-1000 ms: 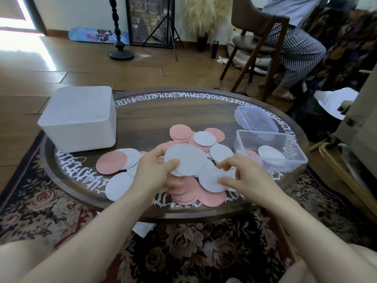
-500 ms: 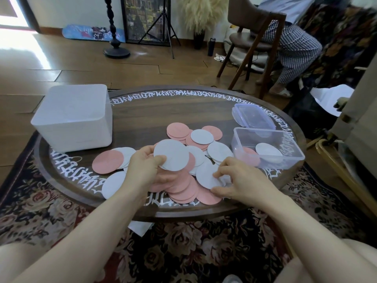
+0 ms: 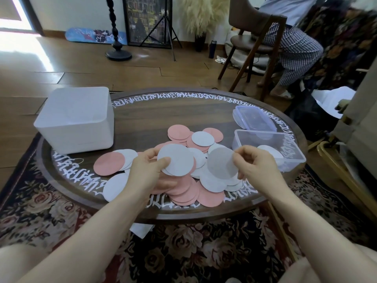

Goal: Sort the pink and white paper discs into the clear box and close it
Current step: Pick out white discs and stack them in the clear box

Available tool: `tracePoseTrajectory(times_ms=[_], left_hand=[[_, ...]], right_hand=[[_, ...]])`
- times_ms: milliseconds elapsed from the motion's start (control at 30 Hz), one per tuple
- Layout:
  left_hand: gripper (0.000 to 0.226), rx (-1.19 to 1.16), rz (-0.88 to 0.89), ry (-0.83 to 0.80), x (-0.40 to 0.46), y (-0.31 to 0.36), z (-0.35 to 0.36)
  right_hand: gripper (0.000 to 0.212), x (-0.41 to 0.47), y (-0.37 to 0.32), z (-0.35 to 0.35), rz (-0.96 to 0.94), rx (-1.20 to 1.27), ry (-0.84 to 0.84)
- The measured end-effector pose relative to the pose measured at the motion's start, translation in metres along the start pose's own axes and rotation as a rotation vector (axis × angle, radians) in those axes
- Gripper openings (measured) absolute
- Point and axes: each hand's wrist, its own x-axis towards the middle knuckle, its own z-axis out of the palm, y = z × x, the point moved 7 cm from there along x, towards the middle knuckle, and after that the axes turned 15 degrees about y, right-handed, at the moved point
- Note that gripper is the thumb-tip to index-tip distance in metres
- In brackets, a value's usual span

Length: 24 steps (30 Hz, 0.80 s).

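Pink and white paper discs lie in a loose pile on the round dark table. My left hand grips a small stack of white discs just above the pile. My right hand pinches a single white disc by its right edge, lifted off the pile and tilted toward me. The clear box stands open at the table's right side, to the right of my right hand, with a white disc lying inside. Its clear lid lies flat behind it.
A white opaque box stands at the table's back left. A person sits on a wooden chair beyond the table at the right. A lamp stand and a tripod stand on the wood floor behind. A floral rug lies under the table.
My right hand has lifted one white disc off the pile and raised it. My left hand has kept its grip on the white stack, staying in about the same place.
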Motion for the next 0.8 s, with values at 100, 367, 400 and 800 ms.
tracePoseTrajectory(times_ms=[100,367,400,800], left_hand=[[0.014,0.014,0.002,-0.035,-0.005,0.001,0.005],[0.022,-0.014,-0.015,-0.288,-0.025,-0.007,0.029],[0.022,-0.018,-0.010,-0.301,-0.027,-0.008,0.031],[0.023,0.027,0.182,-0.274,-0.030,0.001,0.033]], right_hand=[[0.024,-0.004,0.003,0.009,0.199,0.231,-0.140],[0.016,-0.020,0.008,0.034,0.268,0.312,-0.280],[0.016,-0.021,0.007,0.035,0.267,0.321,-0.275],[0.030,-0.023,-0.002,0.037,0.146,0.301,-0.290]])
